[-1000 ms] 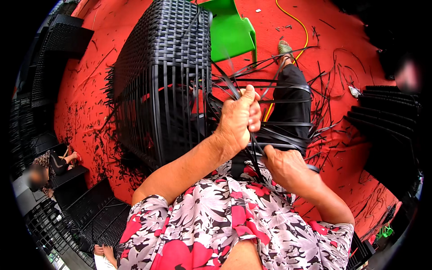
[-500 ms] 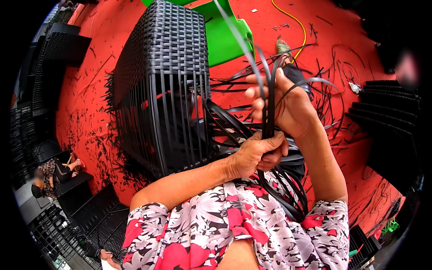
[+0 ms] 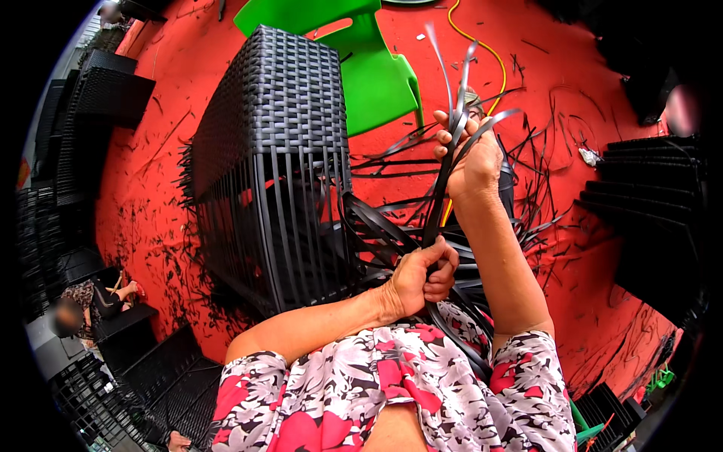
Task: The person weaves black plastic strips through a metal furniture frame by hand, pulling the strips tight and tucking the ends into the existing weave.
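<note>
A bundle of black rattan strips [image 3: 440, 200] runs up the middle of the scene, stretched between 2 hands. The right hand [image 3: 471, 162] is raised farther out, fist clenched around the upper part of the strips, whose loose ends fan out above the fingers. The left hand [image 3: 422, 279] sits nearer the body, closed on the same bundle lower down, where the strips loop and curl toward the lap. Just left of the hands stands a black woven frame [image 3: 271, 158], its far part fully woven, its near side showing only upright strands. Beyond it, a green plastic chair [image 3: 376, 71] rests on the red floor [image 3: 151, 173], which is littered with black offcuts. A yellow cord [image 3: 482, 49] snakes across the far floor. Stacked black woven panels [image 3: 648, 188] lie to the right, more at the left. Another person [image 3: 90, 301] sits at the near left.
</note>
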{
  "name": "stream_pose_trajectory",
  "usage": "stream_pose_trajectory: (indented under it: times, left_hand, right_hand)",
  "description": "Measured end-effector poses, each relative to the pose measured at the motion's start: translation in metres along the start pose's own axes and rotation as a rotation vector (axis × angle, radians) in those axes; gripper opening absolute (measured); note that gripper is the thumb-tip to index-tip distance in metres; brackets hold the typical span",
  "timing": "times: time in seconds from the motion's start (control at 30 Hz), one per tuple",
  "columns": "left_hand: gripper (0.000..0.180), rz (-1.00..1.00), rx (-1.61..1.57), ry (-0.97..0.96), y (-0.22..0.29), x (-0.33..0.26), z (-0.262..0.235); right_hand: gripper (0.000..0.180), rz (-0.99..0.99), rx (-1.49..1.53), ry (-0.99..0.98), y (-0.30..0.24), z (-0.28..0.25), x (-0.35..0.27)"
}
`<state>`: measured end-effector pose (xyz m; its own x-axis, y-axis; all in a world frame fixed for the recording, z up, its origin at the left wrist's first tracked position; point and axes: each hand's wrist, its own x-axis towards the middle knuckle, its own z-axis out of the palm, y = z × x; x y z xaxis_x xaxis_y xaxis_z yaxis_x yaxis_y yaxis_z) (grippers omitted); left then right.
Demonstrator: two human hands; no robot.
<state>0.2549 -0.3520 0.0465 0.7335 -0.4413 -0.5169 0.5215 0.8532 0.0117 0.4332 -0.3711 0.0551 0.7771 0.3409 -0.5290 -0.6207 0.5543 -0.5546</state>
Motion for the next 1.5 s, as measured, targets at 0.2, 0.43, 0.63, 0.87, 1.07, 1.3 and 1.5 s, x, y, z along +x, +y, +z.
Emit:
stream_pose_trajectory:
  times: [0.2, 0.43, 0.63, 0.87, 1.07, 1.3, 1.5]
  left_hand:
    - [0.042, -0.024, 0.051, 0.089, -0.007, 0.005, -0.004]
    - [0.044, -0.056, 0.066, -0.085, -0.008, 0.008, -0.003]
    - [0.042, 0.024, 0.164, -0.021, -0.012, 0.008, -0.014]
    - [0.042, 0.017, 0.174, 0.012, -0.017, 0.014, -0.017]
    - [0.043, 0.104, 0.357, 0.190, -0.024, 0.028, 0.003]
    - [0.096, 0.412, 1.192, 0.260, 0.002, -0.044, 0.020]
    - [0.063, 0.317, 1.457, 0.260, 0.078, -0.118, 0.030]
  right_hand:
    - [0.051, -0.126, -0.114, 0.015, -0.010, 0.012, 0.020]
    - [0.051, 0.003, -0.028, -0.241, -0.023, 0.029, 0.039]
    - [0.023, 0.119, -0.065, -0.411, -0.025, 0.065, 0.058]
    - [0.029, -0.183, -0.414, -0.375, -0.020, 0.085, 0.040]
    - [0.035, -0.533, -0.951, -0.181, -0.008, 0.093, 0.024]
    - [0.030, -0.486, -1.011, -0.348, -0.007, 0.070, 0.001]
    - [0.033, -0.313, -1.047, -0.349, -0.004, 0.011, 0.003]
